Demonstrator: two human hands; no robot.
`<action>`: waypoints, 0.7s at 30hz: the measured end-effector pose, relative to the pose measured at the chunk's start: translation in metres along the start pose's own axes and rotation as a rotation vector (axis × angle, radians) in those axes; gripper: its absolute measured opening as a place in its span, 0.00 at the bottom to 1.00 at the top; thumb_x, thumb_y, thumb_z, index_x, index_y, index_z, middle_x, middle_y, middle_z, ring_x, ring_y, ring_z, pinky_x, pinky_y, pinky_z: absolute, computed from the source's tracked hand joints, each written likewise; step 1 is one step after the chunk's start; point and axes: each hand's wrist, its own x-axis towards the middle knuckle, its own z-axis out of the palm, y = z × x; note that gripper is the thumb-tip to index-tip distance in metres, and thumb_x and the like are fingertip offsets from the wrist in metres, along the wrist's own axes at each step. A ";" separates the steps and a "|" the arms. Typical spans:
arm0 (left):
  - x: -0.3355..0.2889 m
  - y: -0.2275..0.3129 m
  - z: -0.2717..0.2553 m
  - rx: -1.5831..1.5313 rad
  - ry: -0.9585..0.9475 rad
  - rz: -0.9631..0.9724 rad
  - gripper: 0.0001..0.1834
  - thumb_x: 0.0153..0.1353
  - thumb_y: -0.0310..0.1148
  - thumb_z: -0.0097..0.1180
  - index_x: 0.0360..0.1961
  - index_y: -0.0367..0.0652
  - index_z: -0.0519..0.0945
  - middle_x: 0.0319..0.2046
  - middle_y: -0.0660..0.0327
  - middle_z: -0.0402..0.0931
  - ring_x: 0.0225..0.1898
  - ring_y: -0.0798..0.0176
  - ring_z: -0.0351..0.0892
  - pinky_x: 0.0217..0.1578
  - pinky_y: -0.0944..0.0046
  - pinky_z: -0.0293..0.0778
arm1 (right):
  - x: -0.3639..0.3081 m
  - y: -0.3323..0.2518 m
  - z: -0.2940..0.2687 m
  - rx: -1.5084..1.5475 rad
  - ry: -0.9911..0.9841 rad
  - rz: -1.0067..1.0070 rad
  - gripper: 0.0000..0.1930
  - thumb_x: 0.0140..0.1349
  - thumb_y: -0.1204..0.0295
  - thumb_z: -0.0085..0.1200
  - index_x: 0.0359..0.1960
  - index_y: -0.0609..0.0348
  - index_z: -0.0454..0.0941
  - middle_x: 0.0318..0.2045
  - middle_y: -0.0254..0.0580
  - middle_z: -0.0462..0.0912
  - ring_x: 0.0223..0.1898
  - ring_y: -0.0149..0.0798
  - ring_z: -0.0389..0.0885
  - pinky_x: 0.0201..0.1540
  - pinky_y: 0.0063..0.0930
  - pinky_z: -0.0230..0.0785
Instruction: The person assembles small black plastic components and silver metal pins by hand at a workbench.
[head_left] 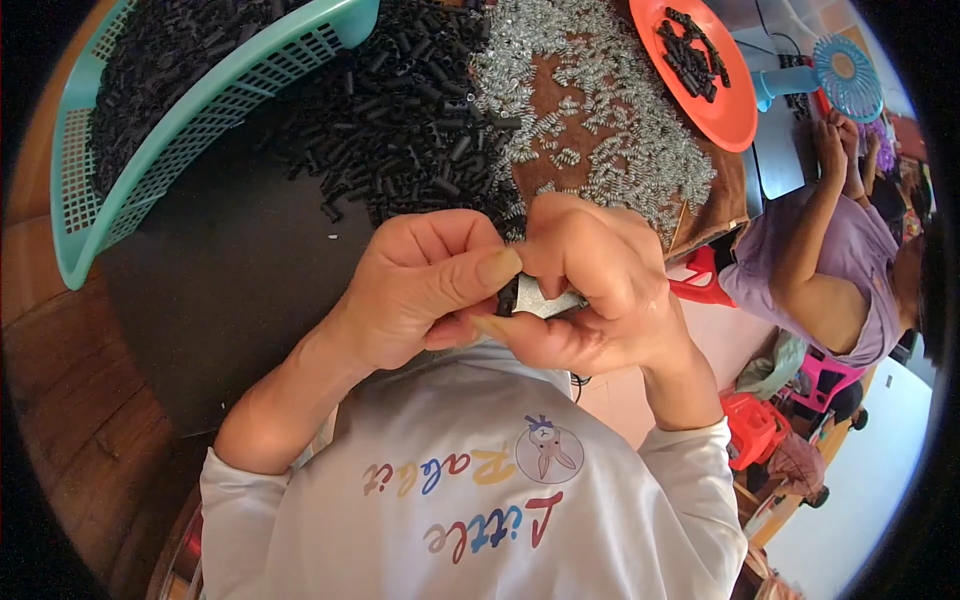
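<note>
My left hand [425, 285] and my right hand [605, 285] meet in front of my chest, fingers closed in pinches. A small black tube [507, 298], mostly hidden, shows between the left thumb and fingertips. Under the curled fingers of my right hand sits a silvery metal piece [540, 299], its full shape covered. Just beyond the hands, a heap of short black tubes [400, 120] spreads over the table. To its right lie many loose small metal springs [640, 140] on a brown surface.
A turquoise mesh basket [230, 92] full of black pieces stands at the far left. An orange plate [725, 120] with black parts is at the far right, near a blue fan [848, 78]. Another person in a purple shirt [815, 270] sits at right, by red stools [750, 430].
</note>
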 end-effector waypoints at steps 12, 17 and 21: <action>-0.002 0.002 0.001 -0.049 -0.021 -0.006 0.14 0.66 0.36 0.56 0.27 0.41 0.72 0.17 0.67 0.69 0.12 0.79 0.58 0.11 0.75 0.49 | 0.002 0.004 0.005 0.051 0.014 -0.030 0.20 0.43 0.73 0.71 0.22 0.55 0.65 0.14 0.30 0.64 0.13 0.32 0.67 0.14 0.26 0.54; -0.003 0.001 0.003 -0.043 -0.036 0.002 0.14 0.66 0.37 0.56 0.26 0.41 0.72 0.17 0.67 0.69 0.12 0.78 0.58 0.11 0.75 0.50 | 0.000 0.003 0.002 0.024 -0.025 -0.037 0.17 0.44 0.75 0.69 0.23 0.56 0.67 0.13 0.29 0.63 0.12 0.32 0.66 0.13 0.26 0.54; -0.003 0.006 0.000 0.035 -0.060 -0.008 0.14 0.67 0.38 0.55 0.27 0.40 0.73 0.17 0.66 0.70 0.13 0.78 0.60 0.12 0.75 0.51 | -0.003 0.004 0.004 -0.009 -0.017 -0.071 0.16 0.43 0.75 0.70 0.27 0.58 0.72 0.14 0.31 0.65 0.13 0.32 0.67 0.14 0.26 0.55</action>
